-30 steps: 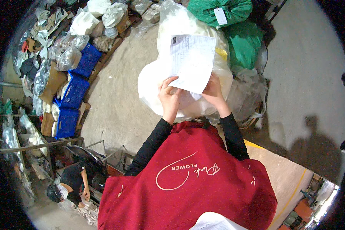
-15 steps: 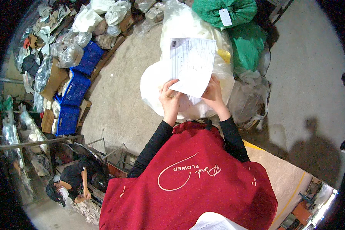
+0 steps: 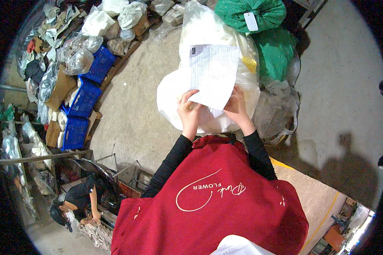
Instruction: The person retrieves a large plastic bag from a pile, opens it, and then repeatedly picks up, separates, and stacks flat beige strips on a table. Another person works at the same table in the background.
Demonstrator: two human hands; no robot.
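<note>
Paper sheet [image 3: 215, 70]: one, flat, ruled, with writing and a dark block at its far left corner; held over the white sacks.
Left hand [image 3: 189, 111]: partly curled, thumb pinching the near left edge.
Right hand [image 3: 236, 107]: partly closed on the near right edge; fingertips hidden behind.
White sacks [image 3: 169, 95]: translucent plastic, bulging; one yellow label [image 3: 249, 64], right.
Green sacks [image 3: 271, 55]: two, far right; one white tag [image 3: 250, 21].
Blue crates [image 3: 85, 102]: three, perforated plastic, left.
</note>
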